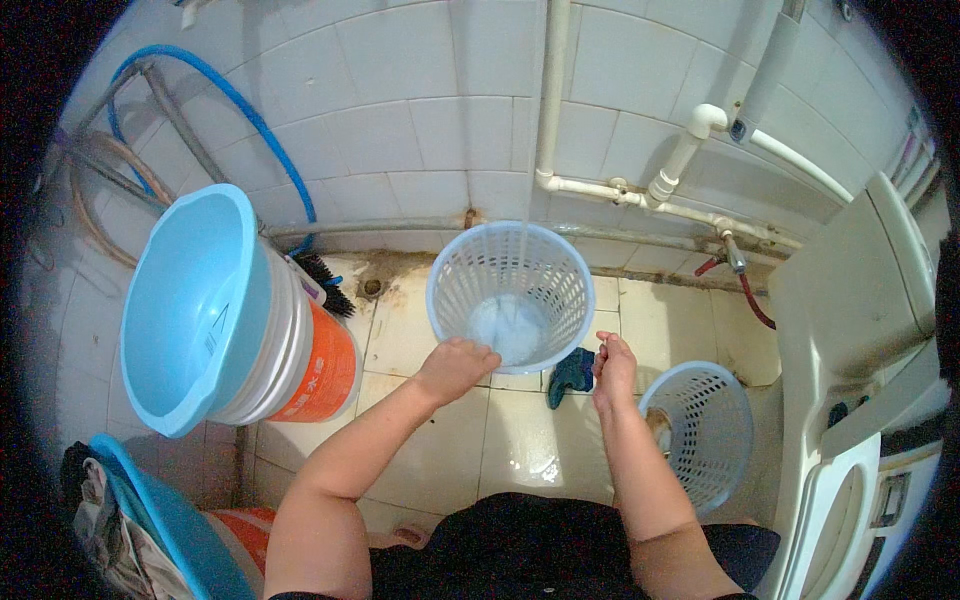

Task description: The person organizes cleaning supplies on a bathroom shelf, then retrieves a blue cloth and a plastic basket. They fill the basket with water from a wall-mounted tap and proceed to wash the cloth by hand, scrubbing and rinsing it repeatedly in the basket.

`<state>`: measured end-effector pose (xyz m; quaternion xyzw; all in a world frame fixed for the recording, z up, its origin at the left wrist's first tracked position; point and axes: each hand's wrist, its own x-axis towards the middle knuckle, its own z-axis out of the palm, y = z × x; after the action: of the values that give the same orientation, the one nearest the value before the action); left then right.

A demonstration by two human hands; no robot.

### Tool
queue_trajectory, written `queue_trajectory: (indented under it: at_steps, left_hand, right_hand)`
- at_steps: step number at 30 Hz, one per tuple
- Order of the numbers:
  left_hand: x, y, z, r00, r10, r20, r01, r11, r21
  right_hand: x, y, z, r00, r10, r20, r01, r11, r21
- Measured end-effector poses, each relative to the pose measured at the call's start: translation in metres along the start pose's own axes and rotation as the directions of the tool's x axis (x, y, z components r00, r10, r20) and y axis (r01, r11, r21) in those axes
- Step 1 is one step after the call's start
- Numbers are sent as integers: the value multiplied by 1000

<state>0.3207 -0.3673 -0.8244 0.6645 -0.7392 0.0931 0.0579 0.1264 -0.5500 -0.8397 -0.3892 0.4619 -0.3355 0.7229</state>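
Note:
A light-blue plastic laundry basket (578,300) with slotted sides stands on the tiled floor near the wall. A thin stream of water falls into it, and its bottom looks wet. My left hand (455,372) is closed at the near left part of its rim, fingertips over the edge. To the right of the basket, my right hand (614,372) hangs apart from it, loosely open and seen edge-on, with nothing visible in it. A dark green-blue glove (570,378) lies on the floor between that hand and the basket.
At right are a second slotted basket (715,430), a white toilet (850,290) and a red-handled valve (735,252). At left, a blue basin (190,300) tops an orange-white bucket (318,365), beside a black-bristled brush (325,282). Pipes (590,188) line the wall above a floor drain (371,287).

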Motion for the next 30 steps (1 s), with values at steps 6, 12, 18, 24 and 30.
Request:
queue_trajectory:
  at_steps: [6,12,18,24,30]
  left_hand:
    - [-12,-13,-5,987,-114,110,97,984,150]
    - [-40,-34,-11,973,-229,-16,230,971,70]
    - [-54,-39,-39,719,-497,486,433,867,247]
    - [-56,-45,-40,538,-666,516,554,741,379]
    - [-7,-7,-89,771,-484,413,522,852,24]
  right_hand:
    - [10,-8,7,998,-54,33,56,995,-80]
    - [38,-60,11,982,-147,121,190,706,-682]
    - [91,-71,-29,781,-573,246,384,130,-914]
    - [131,-75,-82,759,-542,362,437,12,-899]
    - [127,-142,-182,961,128,246,234,99,-967]
